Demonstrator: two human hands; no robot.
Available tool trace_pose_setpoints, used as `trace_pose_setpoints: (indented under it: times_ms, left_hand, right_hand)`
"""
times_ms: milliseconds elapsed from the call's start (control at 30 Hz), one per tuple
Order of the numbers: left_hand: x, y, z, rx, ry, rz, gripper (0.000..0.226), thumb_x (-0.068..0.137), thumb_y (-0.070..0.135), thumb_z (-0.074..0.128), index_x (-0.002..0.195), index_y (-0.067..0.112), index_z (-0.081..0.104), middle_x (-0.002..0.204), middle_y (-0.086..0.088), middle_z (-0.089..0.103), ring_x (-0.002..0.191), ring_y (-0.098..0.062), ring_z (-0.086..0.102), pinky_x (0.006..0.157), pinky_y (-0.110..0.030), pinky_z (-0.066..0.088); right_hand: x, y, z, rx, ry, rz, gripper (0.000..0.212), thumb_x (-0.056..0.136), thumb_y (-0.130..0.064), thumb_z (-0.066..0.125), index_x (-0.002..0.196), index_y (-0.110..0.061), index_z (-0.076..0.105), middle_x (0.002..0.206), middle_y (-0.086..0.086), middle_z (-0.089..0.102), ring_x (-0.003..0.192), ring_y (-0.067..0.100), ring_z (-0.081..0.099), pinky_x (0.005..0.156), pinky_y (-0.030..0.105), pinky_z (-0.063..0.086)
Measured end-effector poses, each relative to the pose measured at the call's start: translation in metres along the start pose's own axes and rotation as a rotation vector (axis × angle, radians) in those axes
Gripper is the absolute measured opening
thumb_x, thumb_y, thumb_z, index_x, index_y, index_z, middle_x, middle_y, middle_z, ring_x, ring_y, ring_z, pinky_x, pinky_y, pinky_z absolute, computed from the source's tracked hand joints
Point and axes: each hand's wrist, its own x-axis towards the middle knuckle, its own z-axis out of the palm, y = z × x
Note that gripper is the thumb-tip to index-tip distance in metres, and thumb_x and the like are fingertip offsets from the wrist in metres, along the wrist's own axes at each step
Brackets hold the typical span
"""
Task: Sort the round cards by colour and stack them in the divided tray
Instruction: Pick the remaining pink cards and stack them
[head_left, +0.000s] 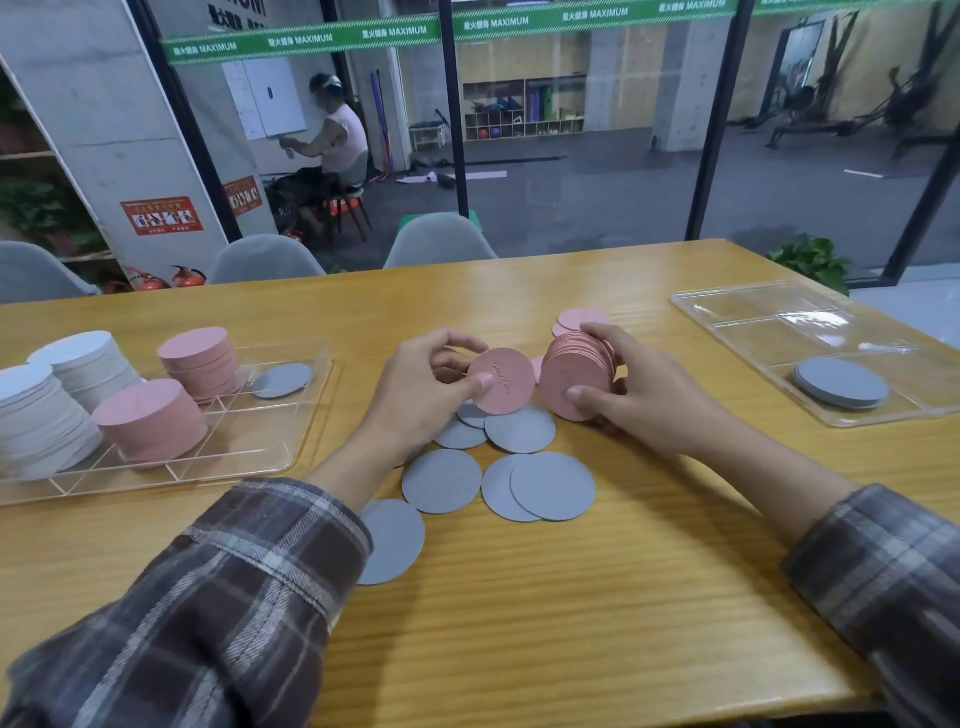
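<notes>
We pinch a single pink card (501, 381) in our left hand (421, 384). The thumb presses on its face and the other fingers curl behind its edge, so it stands tilted above the surface (571, 597). Just beside it our right hand (644, 387) grips a thick stack of pink cards (576, 376) held on edge, thumb low on the front, fingers wrapped over the top and back. Both forearms reach in from the bottom corners in plaid sleeves (234, 597).

Loose grey cards (441, 480) lie flat and overlapping under and in front of our hands. A few more pink cards (582, 318) lie flat behind the right hand.

At the left the clear divided tray (244, 441) holds two white stacks (85, 364), two pink stacks (150, 418) and one grey card (283, 380) in a far compartment. At the right a second clear tray (753, 312) holds a low grey stack (840, 383) in its near compartment.

The pinched card bears a faint line of script, too small for us to read. A green band (306, 40) across the glass wall repeats "MAXIMUM".
</notes>
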Motion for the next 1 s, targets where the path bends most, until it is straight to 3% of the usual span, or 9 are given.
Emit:
trace_pose_setpoints:
  times_ms: [133, 267, 400, 567, 700, 900, 1000]
  left_hand:
    - [0.0, 0.0, 0.006, -0.027, -0.032, 0.005, 0.019, 0.082, 0.013, 0.088, 0.098, 0.016, 0.077, 0.092, 0.0, 0.079, 0.09, -0.016, 0.075, 0.087, -0.029, 0.059]
    - [0.0, 0.003, 0.023, 0.032, -0.022, 0.05, 0.02, 0.079, 0.017, 0.09, 0.097, 0.02, 0.08, 0.09, 0.002, 0.078, 0.086, -0.015, 0.074, 0.082, -0.026, 0.059]
    - [0.0, 0.009, 0.032, 0.103, 0.045, 0.101, 0.025, 0.077, 0.017, 0.091, 0.1, 0.022, 0.081, 0.088, 0.003, 0.076, 0.078, -0.007, 0.07, 0.075, -0.019, 0.057]
    - [0.0, 0.011, 0.034, 0.105, 0.069, 0.118, 0.029, 0.072, 0.017, 0.094, 0.095, 0.021, 0.075, 0.083, 0.007, 0.074, 0.075, -0.006, 0.071, 0.075, -0.02, 0.056]
    - [-0.001, 0.016, 0.041, 0.095, 0.044, 0.145, 0.027, 0.072, 0.01, 0.092, 0.09, 0.014, 0.073, 0.084, 0.009, 0.075, 0.075, -0.002, 0.071, 0.07, -0.014, 0.052]
    - [0.0, 0.016, 0.046, 0.107, 0.034, 0.161, 0.024, 0.075, 0.018, 0.092, 0.087, 0.015, 0.071, 0.085, 0.011, 0.074, 0.079, -0.001, 0.071, 0.07, -0.012, 0.05]
    - [0.001, 0.015, 0.047, 0.102, 0.04, 0.168, 0.02, 0.081, 0.023, 0.088, 0.09, 0.017, 0.071, 0.094, 0.011, 0.073, 0.087, -0.001, 0.071, 0.075, -0.017, 0.056]
  right_hand:
    - [0.0, 0.0, 0.001, 0.012, -0.007, 0.0, 0.073, 0.089, -0.033, 0.075, 0.151, -0.033, 0.037, 0.1, -0.022, 0.059, 0.079, 0.001, 0.062, 0.082, 0.027, 0.047]
    - [-0.001, -0.001, 0.0, -0.002, -0.034, -0.017, 0.076, 0.089, -0.033, 0.076, 0.153, -0.033, 0.036, 0.119, -0.015, 0.058, 0.077, 0.009, 0.064, 0.083, 0.027, 0.048]
    - [-0.002, -0.003, -0.002, 0.036, -0.078, -0.001, 0.078, 0.088, -0.023, 0.079, 0.152, -0.035, 0.036, 0.11, -0.021, 0.06, 0.061, 0.006, 0.069, 0.07, 0.018, 0.051]
    - [-0.001, -0.003, -0.001, 0.145, -0.101, 0.031, 0.089, 0.079, -0.02, 0.088, 0.15, -0.038, 0.038, 0.104, 0.002, 0.069, 0.067, 0.016, 0.074, 0.075, 0.029, 0.057]
    - [-0.002, -0.003, -0.002, 0.124, -0.091, 0.008, 0.096, 0.073, -0.017, 0.092, 0.151, -0.036, 0.038, 0.106, -0.007, 0.066, 0.064, 0.009, 0.071, 0.065, 0.016, 0.05]
    - [-0.001, -0.003, 0.0, 0.1, -0.081, -0.011, 0.095, 0.073, -0.02, 0.092, 0.15, -0.037, 0.039, 0.108, -0.008, 0.068, 0.064, 0.015, 0.073, 0.068, 0.02, 0.054]
    - [-0.001, -0.001, 0.0, 0.083, -0.066, -0.024, 0.092, 0.073, -0.021, 0.091, 0.149, -0.036, 0.041, 0.112, -0.016, 0.064, 0.06, 0.018, 0.071, 0.066, 0.018, 0.053]
